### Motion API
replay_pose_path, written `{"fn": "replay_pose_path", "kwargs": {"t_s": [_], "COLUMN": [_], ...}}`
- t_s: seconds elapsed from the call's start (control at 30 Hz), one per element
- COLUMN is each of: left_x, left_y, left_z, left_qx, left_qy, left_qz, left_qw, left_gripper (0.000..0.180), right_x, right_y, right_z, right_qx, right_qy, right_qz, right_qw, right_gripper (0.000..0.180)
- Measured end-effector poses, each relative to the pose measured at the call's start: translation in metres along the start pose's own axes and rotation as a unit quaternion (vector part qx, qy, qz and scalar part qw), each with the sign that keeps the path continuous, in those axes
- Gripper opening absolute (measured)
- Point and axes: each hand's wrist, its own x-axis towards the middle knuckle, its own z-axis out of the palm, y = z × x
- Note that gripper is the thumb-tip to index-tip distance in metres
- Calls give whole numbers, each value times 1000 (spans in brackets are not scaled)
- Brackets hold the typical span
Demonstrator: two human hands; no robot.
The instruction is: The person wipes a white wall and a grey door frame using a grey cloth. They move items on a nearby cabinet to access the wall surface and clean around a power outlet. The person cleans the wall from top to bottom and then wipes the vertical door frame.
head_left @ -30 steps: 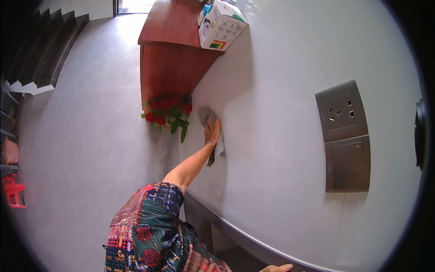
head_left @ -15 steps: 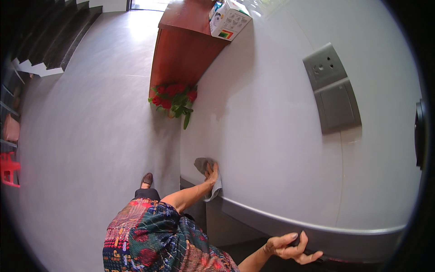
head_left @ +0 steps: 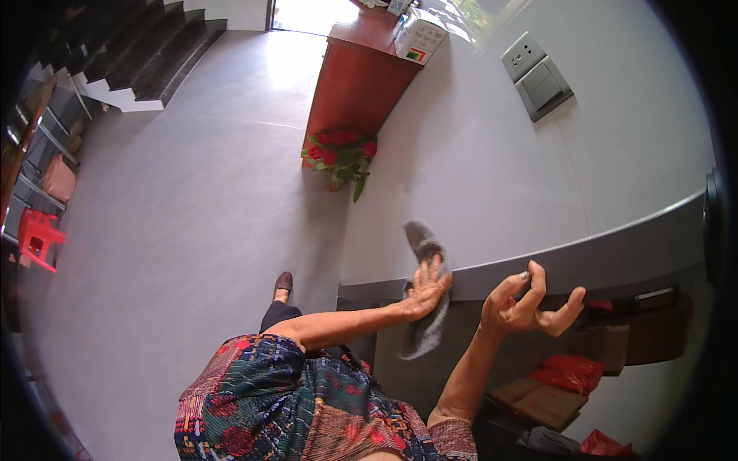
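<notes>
While we lean over the white table (head_left: 538,177), we press our left hand (head_left: 425,290) flat on one grey cloth (head_left: 424,296), so its grip is open with spread fingers. One cloth only is here; it lies over the table's grey front edge, one part on top, the other hanging down. Our right hand (head_left: 530,303) rests on the same edge, just beside the cloth, its grip loose and open, holding nothing. Farther away we count one pot of red roses (head_left: 340,154) on the floor, one red-brown cabinet (head_left: 357,77), one carton box (head_left: 419,34), and two wall plates (head_left: 536,65).
</notes>
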Motion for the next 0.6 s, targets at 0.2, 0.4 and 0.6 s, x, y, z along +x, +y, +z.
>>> {"fn": "replay_pose_path", "kwargs": {"t_s": [0.2,0.4,0.6], "left_x": [-33,-18,6], "left_y": [86,123,93], "left_z": [2,2,-14], "left_qx": [75,182,251], "left_qy": [0,87,68], "left_qz": [274,469,466], "left_qw": [959,860,846], "left_gripper": [75,74,64], "right_x": [-2,-9,-6], "right_y": [5,14,7], "right_z": [-1,-23,-8], "right_qx": [23,224,153], "right_qy": [20,-34,-7], "right_qz": [6,43,43], "right_qw": [1000,973,987], "right_gripper": [18,43,47]}}
